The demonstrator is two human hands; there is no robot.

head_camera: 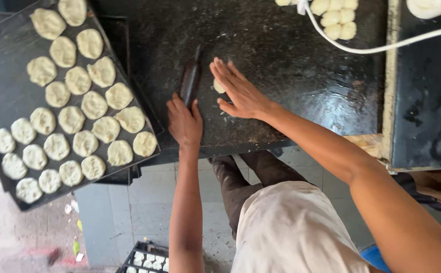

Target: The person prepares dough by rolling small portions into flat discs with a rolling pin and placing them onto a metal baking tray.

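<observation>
On the left, a dark baking tray (8, 91) carries rows of pale, flattened dough rounds (94, 105), each roughly oval with a dimpled, floury surface. Just right of it, on the black stone counter (281, 65), the left hand (184, 121) is clenched around the near end of a slim dark rolling pin (190, 81), which lies on the counter pointing away from the person. Beside the pin, the right hand (240, 93) is spread flat, fingers released, over a small pale dough piece (218, 87) that peeks out at its fingers. Far right at the top, dough balls (338, 20) sit under a white cable (382, 48).
</observation>
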